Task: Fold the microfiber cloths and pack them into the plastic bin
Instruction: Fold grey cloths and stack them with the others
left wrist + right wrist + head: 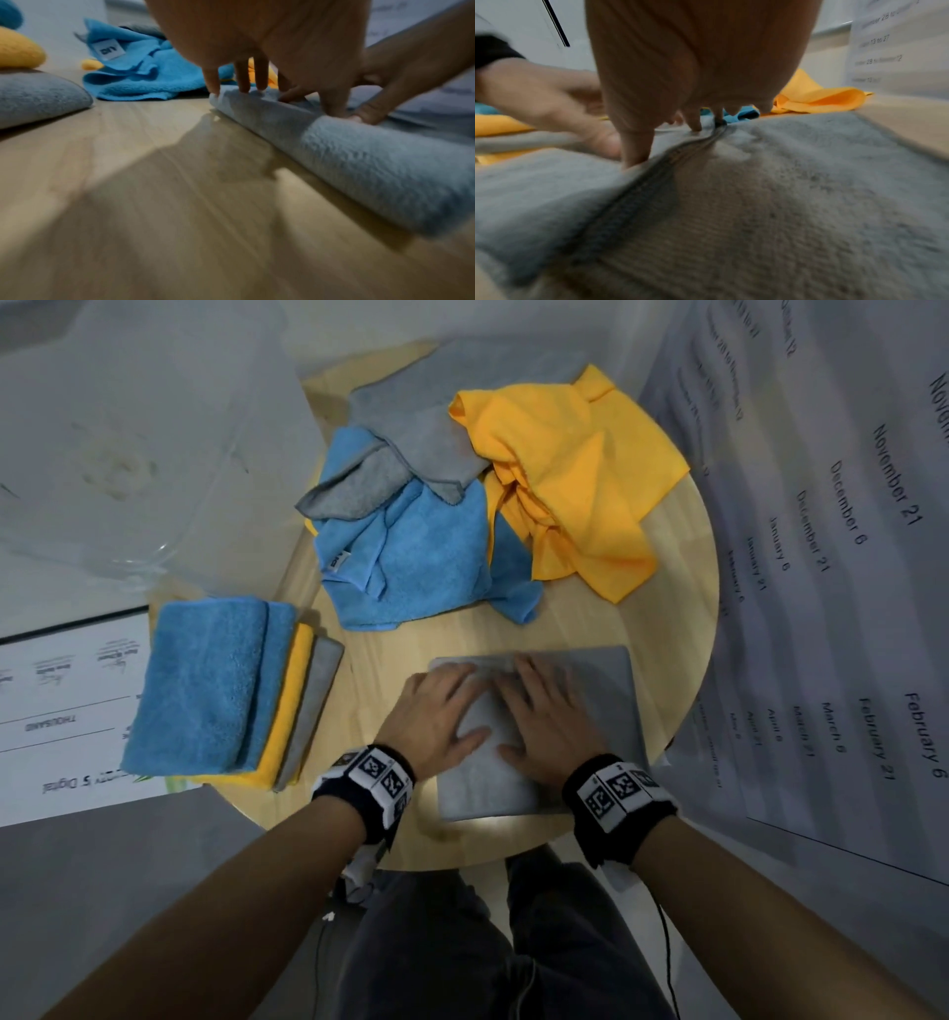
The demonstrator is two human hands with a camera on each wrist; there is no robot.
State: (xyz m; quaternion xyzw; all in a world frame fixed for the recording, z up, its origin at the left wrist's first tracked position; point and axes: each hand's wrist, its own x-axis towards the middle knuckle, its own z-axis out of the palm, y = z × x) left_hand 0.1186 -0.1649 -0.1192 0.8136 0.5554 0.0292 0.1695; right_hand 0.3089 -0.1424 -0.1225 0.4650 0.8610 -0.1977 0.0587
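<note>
Head view shows the grey microfiber cloth (575,706) lying part-folded at the near edge of the round wooden table (683,618), directly under both hands, which sit side by side on its left half. The left hand (436,711) lies palm down with fingers straight and spread, pressing the folded flap; the right hand (544,711) does the same just beside it, thumbs nearly meeting, and neither grips anything. From the left wrist the fingertips (214,89) press on the rounded, fluffy fold edge of the cloth (359,162). From the right wrist a stitched hem (654,178) runs under the fingers. At the table's left edge rests a stack of folded cloths (226,690), blue over yellow over grey. Toward the far edge lies a loose heap of blue, grey and yellow cloths (462,495), crumpled. Off the far left edge stands the clear plastic bin (128,444)
</note>
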